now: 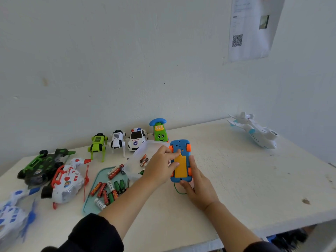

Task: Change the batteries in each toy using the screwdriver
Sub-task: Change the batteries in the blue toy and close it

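A blue toy phone car lies upside down mid-table, with orange wheels and a yellow battery cover facing up. My right hand grips its near end and right side. My left hand rests on its left side, fingertips on the top of the yellow cover. A green tray holds several loose batteries. A clear plastic tub behind my left hand holds a few more batteries. No screwdriver is visible.
Along the wall stand a green robot dog, a white robot dog, a police car and a green toy phone. Toy vehicles crowd the left. A white plane sits far right. The table's front edge is close.
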